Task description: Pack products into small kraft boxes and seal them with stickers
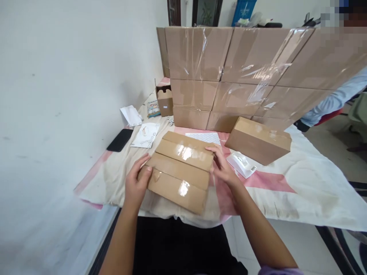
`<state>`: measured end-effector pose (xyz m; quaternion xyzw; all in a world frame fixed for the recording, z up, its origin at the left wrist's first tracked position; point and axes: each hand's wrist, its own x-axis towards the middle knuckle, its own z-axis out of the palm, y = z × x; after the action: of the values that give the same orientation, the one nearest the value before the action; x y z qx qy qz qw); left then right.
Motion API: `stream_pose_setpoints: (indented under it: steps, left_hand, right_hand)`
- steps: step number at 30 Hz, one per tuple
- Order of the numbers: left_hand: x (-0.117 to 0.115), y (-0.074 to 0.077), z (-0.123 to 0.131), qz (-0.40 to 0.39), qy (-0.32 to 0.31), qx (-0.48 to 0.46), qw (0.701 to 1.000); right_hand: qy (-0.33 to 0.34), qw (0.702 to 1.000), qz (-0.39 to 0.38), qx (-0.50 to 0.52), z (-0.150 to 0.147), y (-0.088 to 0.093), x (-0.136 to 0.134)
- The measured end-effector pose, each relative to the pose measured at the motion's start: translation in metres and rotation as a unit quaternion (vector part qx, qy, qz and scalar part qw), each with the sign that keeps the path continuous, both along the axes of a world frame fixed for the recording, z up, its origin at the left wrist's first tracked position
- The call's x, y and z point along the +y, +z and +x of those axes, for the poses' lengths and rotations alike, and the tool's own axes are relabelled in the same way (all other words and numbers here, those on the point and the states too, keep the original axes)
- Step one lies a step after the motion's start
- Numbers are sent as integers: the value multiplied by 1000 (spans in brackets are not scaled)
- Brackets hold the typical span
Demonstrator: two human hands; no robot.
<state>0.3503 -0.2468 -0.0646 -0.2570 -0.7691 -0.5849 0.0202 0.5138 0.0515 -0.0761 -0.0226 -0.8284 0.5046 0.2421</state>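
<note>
A brown cardboard box lies over the near side of the cloth-covered table, slanted, its top crossed by seams and shiny patches of clear tape. My left hand grips its left edge, with the thumb on top and the fingers curled around the side. At the right edge, my right hand holds the far corner with its fingers bent over the rim. A white keyboard shows partly behind the box. How deep the box is cannot be made out.
A wall of taped cartons stands across the back. Another closed carton sits at right beside a white plastic packet. At left lie a black phone-like slab, papers and a small open box. Another person's sleeve shows at right.
</note>
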Motion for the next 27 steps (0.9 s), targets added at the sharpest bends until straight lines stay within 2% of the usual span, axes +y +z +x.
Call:
stream_pose_setpoints:
  steps: [3,6,8,11,13,17,19,22,25,27]
  left_hand:
    - [10,-4,-5,42,-32,-57,997]
    - [8,-10,-14,120,-96,-189,970]
    - [7,-13,-19,154,-130,-245,948]
    - [8,-15,-22,180,-149,-280,931]
    - [9,-15,-21,198,-142,-283,928]
    - [4,-12,-10,200,-87,-254,942]
    - [0,-11,-3,200,-56,-236,949]
    - [-4,-10,2,214,-43,-207,954]
    - [-2,-10,-1,193,-65,-202,958]
    - [0,-10,-5,163,-102,-237,952]
  right_hand:
    - [66,993,-96,-14,-6,-2,-4]
    - [63,992,-110,-14,-5,-5,-6]
    - [39,993,-109,-8,-7,-6,-9]
    - [-33,992,-125,2,-18,-6,-18]
    - [-81,983,-165,26,-29,-7,-25]
    - [-121,967,-223,34,-44,-10,-30]
    - [-143,967,-207,29,-46,-11,-30]
    - [-160,975,-152,35,-44,-11,-29]
    - [-118,988,-95,4,-26,-4,-29]
    - [-103,994,-34,-14,0,9,-20]
